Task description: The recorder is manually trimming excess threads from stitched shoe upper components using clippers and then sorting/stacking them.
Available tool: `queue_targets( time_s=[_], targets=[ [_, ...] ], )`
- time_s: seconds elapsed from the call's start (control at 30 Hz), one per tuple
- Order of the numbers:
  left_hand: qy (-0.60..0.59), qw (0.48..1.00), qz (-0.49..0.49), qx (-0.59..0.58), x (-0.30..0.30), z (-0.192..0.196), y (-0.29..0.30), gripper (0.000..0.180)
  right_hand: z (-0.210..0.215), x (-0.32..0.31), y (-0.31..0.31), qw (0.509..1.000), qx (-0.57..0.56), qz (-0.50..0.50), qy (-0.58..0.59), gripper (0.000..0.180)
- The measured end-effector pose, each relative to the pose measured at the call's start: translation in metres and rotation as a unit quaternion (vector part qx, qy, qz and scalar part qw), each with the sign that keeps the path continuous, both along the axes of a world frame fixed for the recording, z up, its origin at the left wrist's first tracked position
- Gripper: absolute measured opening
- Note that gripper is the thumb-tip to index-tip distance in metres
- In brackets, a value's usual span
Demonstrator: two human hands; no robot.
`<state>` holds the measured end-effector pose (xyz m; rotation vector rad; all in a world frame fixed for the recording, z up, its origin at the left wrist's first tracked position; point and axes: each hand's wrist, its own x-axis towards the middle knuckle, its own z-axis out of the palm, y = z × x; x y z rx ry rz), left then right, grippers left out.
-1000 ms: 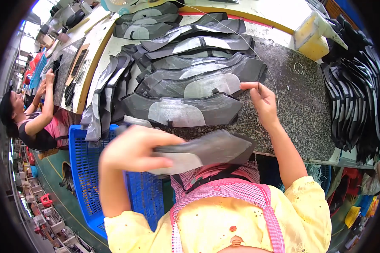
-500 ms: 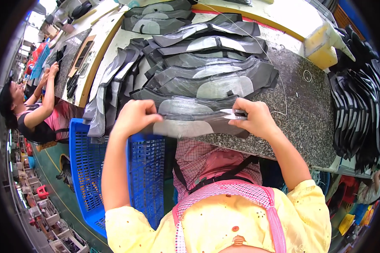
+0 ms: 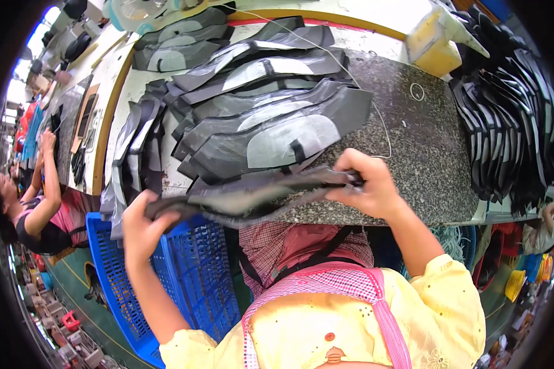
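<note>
Both hands grasp one dark, flexible panel (image 3: 246, 200) between them: the left hand (image 3: 146, 227) pinches its left end between thumb and fingers, and the right hand (image 3: 369, 184) is closed around its right end. The panel is curved and partly blurred, held above the near edge of the speckled tabletop (image 3: 418, 166) and in front of a row of similar panels. Whether the right hand also holds something small beside the panel, I cannot tell.

Those overlapping grey-black panels (image 3: 295, 141) carry pale patches, the nearest one with a short black strip. More panels (image 3: 129, 154) lie at the left side, and a smaller pile (image 3: 178, 43) sits at the far left. A white cord (image 3: 381, 120) runs across the tabletop near a pale ring (image 3: 417, 92). Beyond that stands a yellow block (image 3: 436, 46), near a dense stack of dark pieces (image 3: 505, 129) on the right. Below the left forearm is a blue crate (image 3: 200, 270); farther left, a co-worker (image 3: 43, 215) has raised arms.
</note>
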<state>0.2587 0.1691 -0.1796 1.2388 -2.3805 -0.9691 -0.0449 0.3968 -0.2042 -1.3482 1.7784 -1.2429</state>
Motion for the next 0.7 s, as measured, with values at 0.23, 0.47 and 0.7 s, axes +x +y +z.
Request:
queue_targets(
  time_s=[0.23,0.47,0.7],
  targets=[
    [0.067,0.982,-0.075,0.157,-0.049,0.007,0.034,0.052,0.009,-0.084,0.009,0.992,-0.031,-0.074,-0.097,0.036],
    [-0.041,0.964,-0.060,-0.255,-0.075,-0.012,0.052,0.062,-0.049,-0.119,0.025,0.951,-0.027,-0.245,0.187,0.041],
    [-0.006,0.878,-0.304,-0.368,-0.167,-0.064,0.105,0.055,-0.063,-0.141,-0.068,0.921,0.159,-0.188,0.302,0.037]
  ],
)
